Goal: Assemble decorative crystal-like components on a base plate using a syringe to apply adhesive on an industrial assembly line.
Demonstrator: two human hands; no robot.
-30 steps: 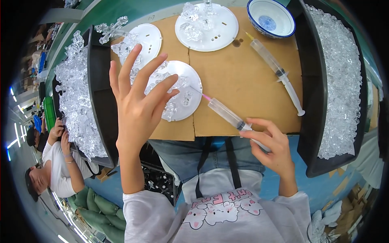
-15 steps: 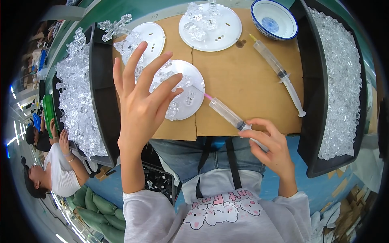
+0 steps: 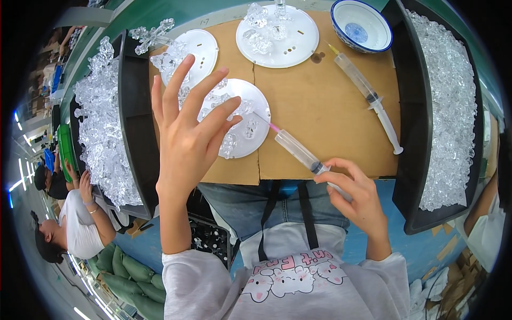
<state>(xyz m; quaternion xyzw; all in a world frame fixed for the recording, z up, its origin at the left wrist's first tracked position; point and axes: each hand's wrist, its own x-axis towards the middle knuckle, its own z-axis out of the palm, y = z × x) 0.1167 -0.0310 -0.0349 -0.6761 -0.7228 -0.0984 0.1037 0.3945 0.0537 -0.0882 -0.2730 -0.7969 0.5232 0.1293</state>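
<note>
My right hand (image 3: 354,197) grips the plunger end of a clear syringe (image 3: 298,150) with a pink needle hub. Its thin needle reaches over a white round disc (image 3: 255,136) that bears several clear plastic pieces (image 3: 229,143). Over the left part of that disc hovers my left hand (image 3: 189,136), fingers spread; nothing shows in them. The hand hides part of the disc and of the pieces. At the right lies a second syringe (image 3: 368,96) with a yellow tip, untouched on the cardboard (image 3: 325,101).
More clear pieces rest on two other white discs, one at the far middle (image 3: 298,50) and one at the far left (image 3: 205,48). A blue-rimmed bowl (image 3: 362,29) stands far right. Black bins, left (image 3: 136,128) and right (image 3: 413,128), hold heaps of clear pieces. Other people sit at far left.
My hands and the syringe stay nearly where they were. At the right edge, another person's arm has come into view.
</note>
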